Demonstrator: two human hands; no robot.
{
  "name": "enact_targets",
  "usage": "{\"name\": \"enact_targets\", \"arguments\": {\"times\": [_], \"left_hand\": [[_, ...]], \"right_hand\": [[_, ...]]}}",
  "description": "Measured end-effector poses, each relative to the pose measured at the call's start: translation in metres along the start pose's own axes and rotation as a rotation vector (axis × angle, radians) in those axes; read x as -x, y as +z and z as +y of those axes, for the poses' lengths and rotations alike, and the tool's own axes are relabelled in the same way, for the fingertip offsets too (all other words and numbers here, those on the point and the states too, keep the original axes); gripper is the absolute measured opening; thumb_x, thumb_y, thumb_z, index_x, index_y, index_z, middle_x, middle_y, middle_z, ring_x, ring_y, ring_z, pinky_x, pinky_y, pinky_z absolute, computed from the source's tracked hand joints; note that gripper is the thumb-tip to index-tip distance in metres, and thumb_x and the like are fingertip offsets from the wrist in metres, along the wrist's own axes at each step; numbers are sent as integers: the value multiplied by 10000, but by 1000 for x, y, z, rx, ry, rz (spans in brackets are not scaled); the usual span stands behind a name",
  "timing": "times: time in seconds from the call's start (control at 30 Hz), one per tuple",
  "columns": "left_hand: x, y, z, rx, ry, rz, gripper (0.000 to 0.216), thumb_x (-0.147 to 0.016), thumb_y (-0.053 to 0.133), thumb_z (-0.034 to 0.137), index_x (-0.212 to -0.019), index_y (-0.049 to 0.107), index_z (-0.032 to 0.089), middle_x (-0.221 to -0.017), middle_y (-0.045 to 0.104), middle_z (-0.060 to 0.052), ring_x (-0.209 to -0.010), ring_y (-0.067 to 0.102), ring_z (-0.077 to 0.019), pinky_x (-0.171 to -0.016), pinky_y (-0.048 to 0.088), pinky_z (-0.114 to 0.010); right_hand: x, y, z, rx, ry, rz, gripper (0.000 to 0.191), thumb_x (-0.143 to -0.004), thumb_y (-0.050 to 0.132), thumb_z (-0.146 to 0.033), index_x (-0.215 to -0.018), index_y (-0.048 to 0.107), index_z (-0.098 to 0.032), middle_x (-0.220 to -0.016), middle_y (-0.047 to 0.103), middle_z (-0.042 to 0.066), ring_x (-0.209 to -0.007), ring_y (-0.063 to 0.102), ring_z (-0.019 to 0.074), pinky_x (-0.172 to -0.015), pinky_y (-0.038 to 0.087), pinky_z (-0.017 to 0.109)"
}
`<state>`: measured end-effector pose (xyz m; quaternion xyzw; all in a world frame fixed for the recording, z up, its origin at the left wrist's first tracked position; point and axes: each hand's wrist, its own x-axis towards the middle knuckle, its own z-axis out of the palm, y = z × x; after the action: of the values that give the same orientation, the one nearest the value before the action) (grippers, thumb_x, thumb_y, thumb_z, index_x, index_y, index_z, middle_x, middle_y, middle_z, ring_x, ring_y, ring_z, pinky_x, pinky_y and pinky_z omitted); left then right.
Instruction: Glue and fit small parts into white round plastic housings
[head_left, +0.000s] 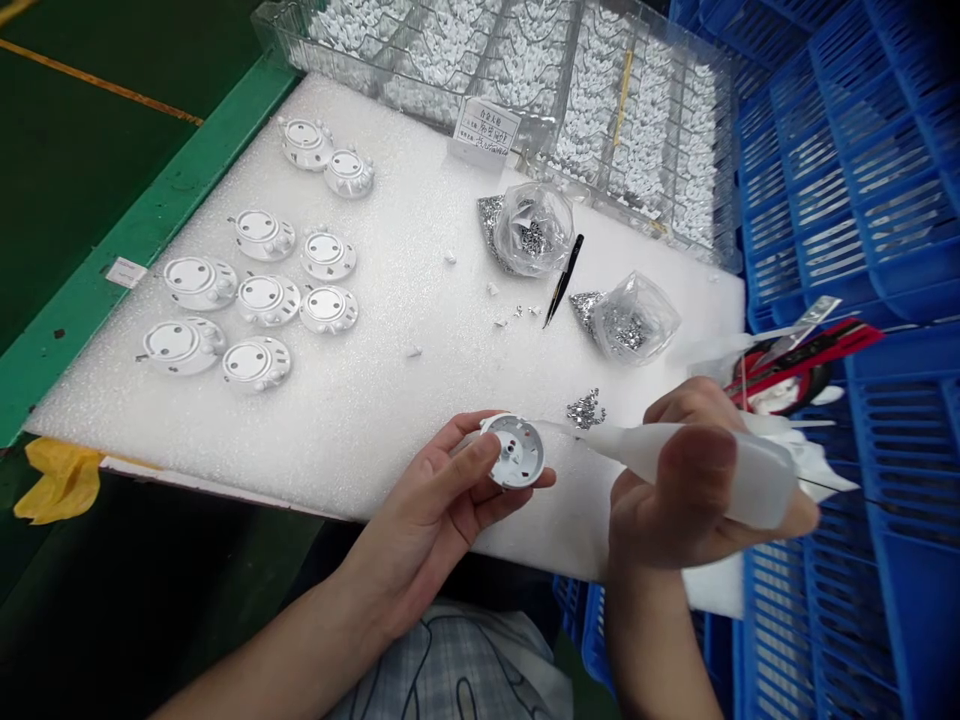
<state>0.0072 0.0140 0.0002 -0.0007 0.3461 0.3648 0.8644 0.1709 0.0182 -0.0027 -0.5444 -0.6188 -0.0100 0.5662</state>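
Gripping a translucent squeeze bottle [765, 482], the right hand [675, 505] points it crosswise, nozzle [600, 439] toward the left hand [439, 490]. There, pinched by the rim, sits a round white part [519, 455], hollow side showing (touching the nozzle? I can't tell). Silver bits [586, 410] lie beyond, between both hands.

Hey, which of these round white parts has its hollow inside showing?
The round white rimmed part in the left hand: its recessed inside shows, whereas the other round white parts lie on the white foam sheet, flat faces up.
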Motion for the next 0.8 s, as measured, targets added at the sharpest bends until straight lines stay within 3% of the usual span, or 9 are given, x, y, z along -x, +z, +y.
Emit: {"name": "enact_targets", "arguments": {"times": [0.17, 0.23, 0.3, 0.37, 0.5, 0.57, 0.63, 0.8], "left_hand": [[-1, -3, -1, 6, -2, -13, 359, -805, 935, 326, -1039, 719, 160, -952, 794, -15, -857, 816, -175, -775, 637, -186], [-1, -4, -1, 18, -4, -16, 333, -816, 927, 314, -1032, 722, 166, -954, 791, -9, -854, 818, -173, -772, 641, -183], [-1, -4, 0, 37, -16, -11, 320, -809, 933, 291, -1012, 721, 163, -944, 787, -4, -835, 818, -166, -761, 646, -177], [-1, -2, 2, 59, -30, -4, 331, -783, 952, 265, -985, 715, 153, -930, 781, -5, -810, 817, -161, -742, 650, -172], [-1, -1, 5, 93, -33, 9, 326, -765, 961, 221, -946, 701, 142, -926, 787, -15, -784, 821, -164, -721, 660, -172], [-1, -1, 5, 105, -31, 9, 333, -761, 965, 220, -953, 707, 139, -924, 794, -18, -784, 825, -171, -724, 668, -179], [-1, -3, 5, 114, -29, 0, 357, -748, 977, 232, -976, 721, 133, -924, 799, -22, -785, 826, -173, -728, 674, -184], [-1, -7, 3, 107, -18, -46, 355, -746, 982, 257, -987, 756, 127, -953, 805, -26, -804, 820, -160, -742, 673, -173]], "right_hand": [[1, 2, -2, -31, 25, 19, 494, -1014, 581, -397, -619, 335, -230, -563, 260, -21, -502, 311, 136, -602, 227, 351], [-3, 6, 1, -86, 63, 99, 529, -1008, 590, -462, -606, 336, -231, -573, 266, -23, -507, 304, 134, -585, 240, 338], [-8, 8, 5, -193, 145, 206, 553, -1002, 573, -541, -609, 330, -239, -593, 262, -32, -504, 297, 130, -546, 260, 322], [-11, 7, 12, -277, 304, 229, 515, -1009, 512, -604, -656, 392, -248, -629, 298, -38, -515, 352, 133, -523, 314, 307], [-9, -1, 23, -256, 546, -7, 375, -997, 512, -561, -936, 660, -222, -877, 648, 60, -781, 636, 194, -679, 500, 336], [-3, -4, 25, -212, 529, -133, 298, -959, 626, -491, -1017, 727, -217, -1062, 738, 102, -956, 688, 241, -799, 532, 381], [2, -4, 25, -118, 460, -248, 223, -927, 717, -439, -1016, 757, -239, -1107, 770, 86, -1025, 696, 260, -853, 535, 399], [9, 6, 23, 135, 345, -459, 129, -900, 770, -316, -1016, 765, -258, -1079, 779, 55, -968, 718, 223, -807, 575, 354]]}}
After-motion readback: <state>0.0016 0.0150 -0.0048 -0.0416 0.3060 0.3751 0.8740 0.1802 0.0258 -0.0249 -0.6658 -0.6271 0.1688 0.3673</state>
